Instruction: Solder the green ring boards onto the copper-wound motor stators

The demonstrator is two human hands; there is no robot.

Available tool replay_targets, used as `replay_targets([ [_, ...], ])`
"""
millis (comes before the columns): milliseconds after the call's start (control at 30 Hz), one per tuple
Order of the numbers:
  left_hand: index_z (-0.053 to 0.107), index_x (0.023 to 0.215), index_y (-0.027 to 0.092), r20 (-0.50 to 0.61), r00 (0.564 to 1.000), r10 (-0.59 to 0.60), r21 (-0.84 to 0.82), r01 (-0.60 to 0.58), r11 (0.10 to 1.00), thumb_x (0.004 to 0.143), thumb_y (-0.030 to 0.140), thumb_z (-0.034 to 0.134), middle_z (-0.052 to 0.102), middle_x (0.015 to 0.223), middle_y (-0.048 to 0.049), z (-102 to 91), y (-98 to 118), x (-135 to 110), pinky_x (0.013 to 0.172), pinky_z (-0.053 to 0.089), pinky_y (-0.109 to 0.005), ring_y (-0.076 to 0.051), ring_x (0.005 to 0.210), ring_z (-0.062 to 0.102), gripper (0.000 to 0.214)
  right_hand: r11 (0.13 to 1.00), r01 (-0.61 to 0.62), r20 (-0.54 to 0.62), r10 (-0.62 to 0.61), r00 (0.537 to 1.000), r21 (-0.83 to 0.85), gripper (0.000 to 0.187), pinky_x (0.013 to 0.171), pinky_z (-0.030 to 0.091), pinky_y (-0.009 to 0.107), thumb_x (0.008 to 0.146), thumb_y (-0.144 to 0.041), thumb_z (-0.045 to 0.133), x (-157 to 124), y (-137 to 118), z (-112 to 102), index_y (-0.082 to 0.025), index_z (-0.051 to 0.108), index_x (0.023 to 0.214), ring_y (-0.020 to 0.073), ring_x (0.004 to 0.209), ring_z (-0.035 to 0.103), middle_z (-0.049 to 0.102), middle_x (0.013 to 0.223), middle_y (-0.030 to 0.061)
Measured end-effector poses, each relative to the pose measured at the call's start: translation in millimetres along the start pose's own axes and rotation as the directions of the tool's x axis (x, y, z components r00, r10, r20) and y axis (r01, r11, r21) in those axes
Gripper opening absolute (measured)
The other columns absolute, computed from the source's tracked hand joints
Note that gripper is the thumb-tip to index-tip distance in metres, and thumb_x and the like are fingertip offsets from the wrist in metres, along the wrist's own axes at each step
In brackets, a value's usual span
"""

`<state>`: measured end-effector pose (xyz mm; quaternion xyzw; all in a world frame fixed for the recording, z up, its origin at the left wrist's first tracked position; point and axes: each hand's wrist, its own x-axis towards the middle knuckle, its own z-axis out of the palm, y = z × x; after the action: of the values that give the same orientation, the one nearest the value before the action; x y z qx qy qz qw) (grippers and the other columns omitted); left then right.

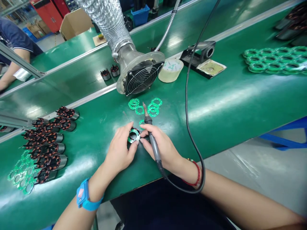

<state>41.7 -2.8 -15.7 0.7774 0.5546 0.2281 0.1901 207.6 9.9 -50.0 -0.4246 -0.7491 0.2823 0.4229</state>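
Green ring board (134, 140) sits between the two hands, low over the counter (223, 105), its open face turned up; dark part under it mostly hidden. Left hand (122, 145): grip pinching the ring's left side, thumb near, fingers far. Right hand (163, 145): grip closed round the soldering iron (155, 148), fingertips at the ring's right edge, exact contact too small to tell. Both hands about equally near the ring. Key relation: iron's long axis runs near-right to far-left, tip well past the ring, far and slightly right of it, pointing away, toward the fan (141, 78). Loose green rings (154, 107) lie right of the tip.
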Motion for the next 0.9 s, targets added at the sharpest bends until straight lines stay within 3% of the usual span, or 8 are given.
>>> replay_targets([
  [167,0.042,0.122,0.016,-0.085,0.996,0.010,-0.003,-0.010,1.000,0.086,0.024,0.053,0.059,0.112,-0.0122,2.6,-1.4,5.2,0.090,0.048,-0.042,-0.023,0.103,0.056,0.038,1.000,-0.016,-0.026,0.016,1.000,0.004,0.038,0.078,0.051,0.035,0.086,-0.012,0.052,-0.2,1.3,2.4,-0.024,0.044,0.121,0.0182,0.083,0.062,0.065,0.088,0.0010],
  [300,0.045,0.114,0.018,-0.090,0.996,-0.002,-0.049,-0.002,0.999,0.086,0.024,0.054,0.058,0.106,-0.0100,5.2,-4.2,5.2,0.087,0.049,-0.040,-0.022,0.099,0.056,0.030,0.998,0.036,-0.003,-0.036,0.999,-0.046,0.036,0.077,0.050,0.035,0.086,-0.012,0.052,1.6,-2.4,-2.7,-0.023,0.045,0.120,0.0185,0.081,0.062,0.066,0.087,0.0018],
  [400,0.040,0.122,0.019,-0.069,0.998,-0.011,-0.105,0.004,0.994,0.085,0.026,0.055,0.055,0.116,-0.0114,6.6,-7.5,1.8,0.094,0.045,-0.042,-0.023,0.109,0.053,0.040,0.993,0.054,-0.004,-0.055,0.998,-0.109,0.035,0.077,0.049,0.037,0.085,-0.013,0.052,9.1,-8.5,-15.1,-0.022,0.047,0.118,0.0202,0.083,0.062,0.067,0.090,0.0034],
  [500,0.028,0.135,0.019,-0.037,0.999,-0.017,-0.195,0.010,0.981,0.085,0.032,0.058,0.045,0.132,-0.0141,1.2,-12.7,-0.9,0.102,0.041,-0.043,-0.023,0.119,0.048,0.060,0.987,0.068,-0.075,-0.080,0.994,-0.143,0.034,0.079,0.049,0.037,0.085,-0.013,0.051,25.3,-10.4,-34.7,-0.022,0.048,0.118,0.0203,0.087,0.063,0.068,0.093,0.0038],
  [600,0.032,0.133,0.020,-0.123,0.988,-0.094,-0.215,0.066,0.974,0.087,0.034,0.053,0.045,0.130,-0.0128,-14.6,-24.2,5.7,0.100,0.042,-0.040,-0.021,0.117,0.049,0.053,0.982,0.085,-0.153,-0.111,0.982,-0.166,0.033,0.080,0.049,0.036,0.085,-0.013,0.051,44.7,-1.0,-54.9,-0.023,0.050,0.116,0.0191,0.085,0.064,0.068,0.090,0.0027],
  [733,0.045,0.120,0.018,-0.260,0.946,-0.193,-0.046,0.187,0.981,0.088,0.032,0.049,0.050,0.120,-0.0107,-45.8,-51.1,45.1,0.093,0.046,-0.037,-0.019,0.107,0.053,0.035,0.980,0.062,-0.292,-0.116,0.949,-0.187,0.033,0.081,0.051,0.038,0.085,-0.017,0.051,61.8,26.4,-65.7,-0.023,0.051,0.117,0.0202,0.085,0.066,0.069,0.091,0.0040],
  [833,0.042,0.124,0.016,-0.211,0.933,-0.291,0.231,0.337,0.913,0.089,0.031,0.046,0.046,0.127,-0.0124,-67.3,-73.2,97.8,0.093,0.046,-0.033,-0.018,0.111,0.053,0.038,0.981,0.072,-0.360,-0.134,0.923,-0.180,0.031,0.077,0.054,0.035,0.086,-0.017,0.048,66.0,43.8,-61.4,-0.021,0.052,0.116,0.0189,0.081,0.067,0.069,0.090,0.0050],
  [900,0.039,0.128,0.015,-0.245,0.916,-0.318,0.306,0.385,0.871,0.088,0.031,0.048,0.042,0.132,-0.0156,-77.5,-86.3,136.3,0.096,0.044,-0.036,-0.022,0.117,0.051,0.044,0.978,0.100,-0.361,-0.163,0.918,-0.186,0.031,0.075,0.055,0.034,0.086,-0.015,0.048,66.4,48.8,-57.5,-0.020,0.052,0.116,0.0186,0.081,0.067,0.069,0.090,0.0053],
])
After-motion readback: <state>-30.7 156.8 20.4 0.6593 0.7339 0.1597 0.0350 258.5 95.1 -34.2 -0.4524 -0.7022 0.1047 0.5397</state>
